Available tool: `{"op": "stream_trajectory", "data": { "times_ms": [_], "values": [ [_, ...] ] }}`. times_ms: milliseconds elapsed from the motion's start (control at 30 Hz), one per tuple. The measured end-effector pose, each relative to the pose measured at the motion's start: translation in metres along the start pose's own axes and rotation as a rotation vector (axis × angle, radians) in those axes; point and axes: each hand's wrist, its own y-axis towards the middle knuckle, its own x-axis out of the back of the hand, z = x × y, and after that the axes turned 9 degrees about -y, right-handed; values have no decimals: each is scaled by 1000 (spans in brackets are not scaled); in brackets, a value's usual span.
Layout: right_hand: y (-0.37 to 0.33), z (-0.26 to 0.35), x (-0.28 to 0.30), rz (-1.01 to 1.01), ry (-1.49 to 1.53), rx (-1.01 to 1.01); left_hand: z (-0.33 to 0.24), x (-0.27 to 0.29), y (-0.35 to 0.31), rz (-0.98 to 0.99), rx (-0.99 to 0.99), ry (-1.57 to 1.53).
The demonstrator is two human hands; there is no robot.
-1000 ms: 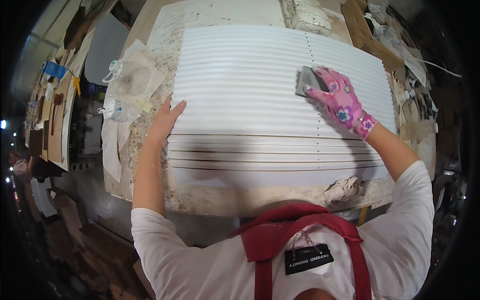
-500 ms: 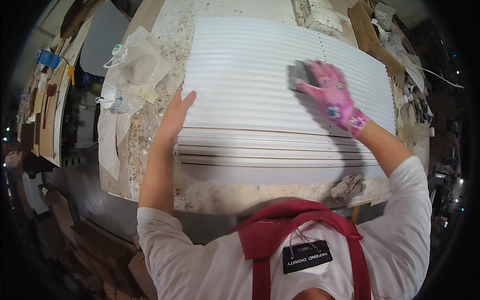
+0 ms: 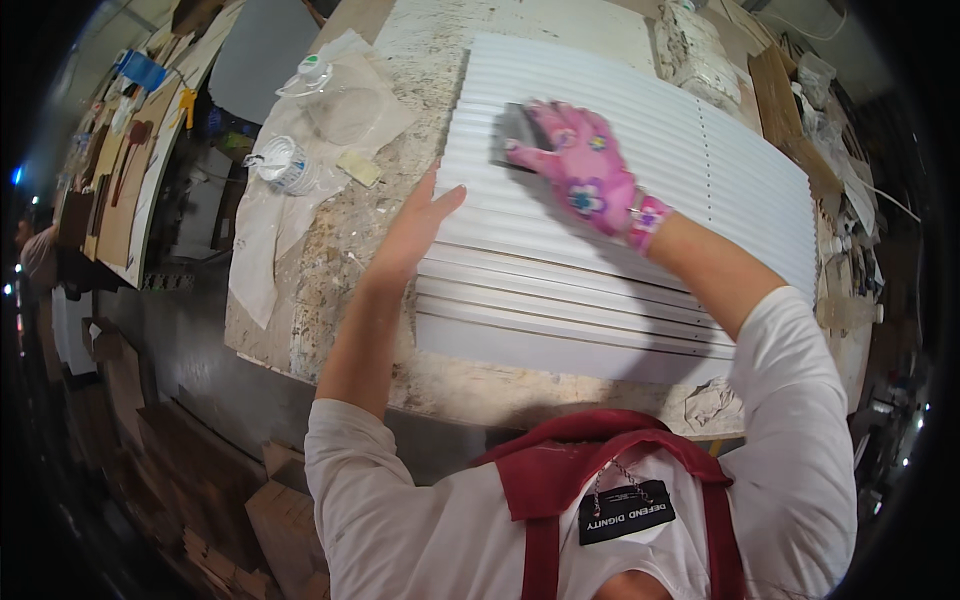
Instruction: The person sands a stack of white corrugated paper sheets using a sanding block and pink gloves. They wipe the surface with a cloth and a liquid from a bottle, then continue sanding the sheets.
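Observation:
A white ribbed panel point(image 3: 640, 170) lies flat on a stained workbench point(image 3: 330, 290). My right hand point(image 3: 580, 165), in a pink flowered glove, presses a dark grey sanding block point(image 3: 512, 135) onto the panel's left part. My bare left hand point(image 3: 415, 232) lies flat with fingers together, its fingertips resting on the panel's left edge. Both forearms come in from below, over a white shirt and red apron straps.
Clear plastic sheeting point(image 3: 300, 190) with a plastic bottle point(image 3: 325, 75), a roll of tape point(image 3: 283, 163) and a small pale block point(image 3: 358, 168) lies left of the panel. Crumpled rags point(image 3: 715, 405) sit at the bench's near edge. Cardboard pieces point(image 3: 270, 510) lie on the floor at left.
My right hand has slid the sanding block leftward across the panel, from its right part to near its left edge. My left hand stays at the left edge.

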Motion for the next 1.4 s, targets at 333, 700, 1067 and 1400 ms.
{"op": "stream_trajectory", "data": {
  "times_ms": [333, 700, 1067, 1400],
  "values": [
    [13, 10, -8, 69, -34, -95, 4, 0, 0, -22, -48, 11],
    [-70, -47, 30, 174, -164, -112, 15, 0, 3, -34, -119, -17],
    [43, 33, -19, 165, 369, -253, 22, 12, 8, -21, -15, -113],
    [-237, -167, 117, 677, -409, -586, 6, 1, 15, -51, -54, 145]
  ]
}}
